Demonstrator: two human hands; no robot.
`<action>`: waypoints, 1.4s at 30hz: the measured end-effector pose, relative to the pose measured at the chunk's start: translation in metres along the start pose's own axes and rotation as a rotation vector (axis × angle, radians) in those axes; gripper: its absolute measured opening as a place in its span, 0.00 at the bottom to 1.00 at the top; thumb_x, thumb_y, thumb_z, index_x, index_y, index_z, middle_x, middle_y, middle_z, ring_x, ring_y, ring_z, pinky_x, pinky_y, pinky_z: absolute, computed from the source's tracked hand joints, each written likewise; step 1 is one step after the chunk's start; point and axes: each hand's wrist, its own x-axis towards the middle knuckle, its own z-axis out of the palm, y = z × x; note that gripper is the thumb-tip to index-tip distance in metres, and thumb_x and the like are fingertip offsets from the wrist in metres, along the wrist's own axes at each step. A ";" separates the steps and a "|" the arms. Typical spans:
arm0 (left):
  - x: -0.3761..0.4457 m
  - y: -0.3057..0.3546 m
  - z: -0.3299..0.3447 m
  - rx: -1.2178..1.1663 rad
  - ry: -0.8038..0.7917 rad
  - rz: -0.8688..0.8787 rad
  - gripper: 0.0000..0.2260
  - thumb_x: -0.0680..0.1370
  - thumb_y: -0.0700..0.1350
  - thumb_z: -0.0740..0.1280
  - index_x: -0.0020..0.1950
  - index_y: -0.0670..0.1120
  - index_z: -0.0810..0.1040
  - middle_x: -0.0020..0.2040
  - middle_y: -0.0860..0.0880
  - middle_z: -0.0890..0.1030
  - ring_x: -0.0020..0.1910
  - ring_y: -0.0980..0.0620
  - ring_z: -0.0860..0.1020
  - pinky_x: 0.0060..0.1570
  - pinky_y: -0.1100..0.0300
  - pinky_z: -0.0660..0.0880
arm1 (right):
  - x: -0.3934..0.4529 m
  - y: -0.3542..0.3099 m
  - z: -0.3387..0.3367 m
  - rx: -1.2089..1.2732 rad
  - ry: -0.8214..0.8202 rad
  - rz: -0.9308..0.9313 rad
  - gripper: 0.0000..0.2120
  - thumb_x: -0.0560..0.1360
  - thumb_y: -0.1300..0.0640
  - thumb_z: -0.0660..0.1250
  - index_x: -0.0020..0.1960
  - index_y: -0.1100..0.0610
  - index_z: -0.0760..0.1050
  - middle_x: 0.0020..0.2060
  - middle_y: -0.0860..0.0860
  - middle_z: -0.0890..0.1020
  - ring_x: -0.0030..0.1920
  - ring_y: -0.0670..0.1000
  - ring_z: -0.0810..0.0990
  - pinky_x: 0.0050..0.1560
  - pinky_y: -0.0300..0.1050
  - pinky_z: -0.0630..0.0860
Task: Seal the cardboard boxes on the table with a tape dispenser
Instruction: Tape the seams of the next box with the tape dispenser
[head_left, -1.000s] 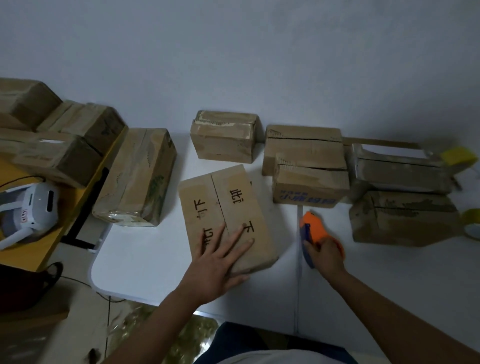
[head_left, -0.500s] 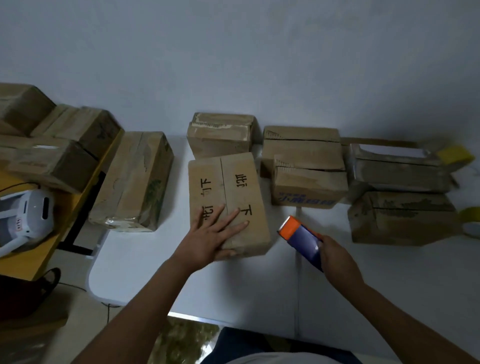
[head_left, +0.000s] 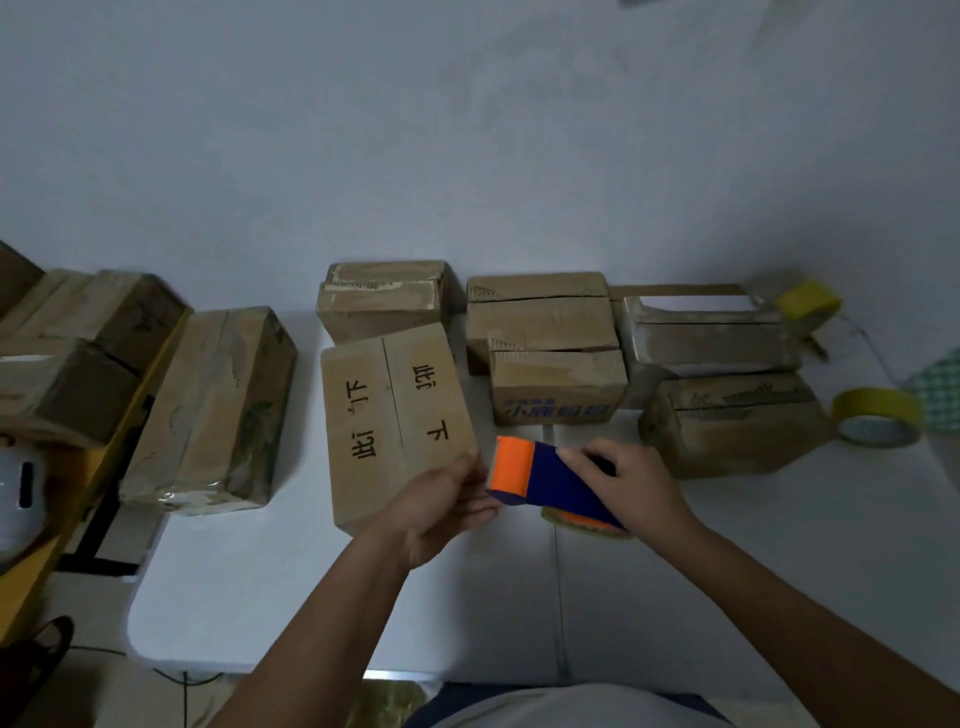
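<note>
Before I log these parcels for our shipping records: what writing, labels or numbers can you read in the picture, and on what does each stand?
"下": handwritten in black on the top of the marked box, clear on both flaps, seen sideways.
Other black handwritten characters on the same box top: present, but I cannot read them with confidence.
Blue printed line on the front of the small box: too blurred to read.
Dark printed marks on the right box: illegible.
No numbers legible.
</note>
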 end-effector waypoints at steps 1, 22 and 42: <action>0.000 0.000 0.002 -0.052 0.006 -0.007 0.19 0.83 0.53 0.60 0.62 0.39 0.77 0.54 0.39 0.84 0.53 0.46 0.83 0.57 0.52 0.79 | 0.000 -0.001 -0.002 -0.015 -0.008 -0.013 0.21 0.75 0.37 0.61 0.44 0.54 0.80 0.37 0.48 0.82 0.38 0.44 0.80 0.40 0.47 0.78; -0.021 -0.015 -0.041 -0.048 0.360 0.295 0.05 0.80 0.37 0.65 0.46 0.37 0.79 0.38 0.42 0.80 0.38 0.49 0.78 0.43 0.60 0.79 | 0.020 -0.011 -0.004 -0.343 -0.200 -0.227 0.29 0.68 0.24 0.50 0.35 0.48 0.72 0.31 0.45 0.77 0.33 0.42 0.75 0.33 0.38 0.68; -0.031 -0.056 -0.122 -0.101 0.741 0.264 0.06 0.79 0.45 0.69 0.49 0.42 0.81 0.49 0.42 0.82 0.51 0.45 0.80 0.52 0.56 0.76 | 0.069 0.006 -0.004 -0.502 -0.297 -0.292 0.28 0.65 0.22 0.49 0.43 0.44 0.72 0.35 0.42 0.75 0.36 0.40 0.74 0.33 0.37 0.67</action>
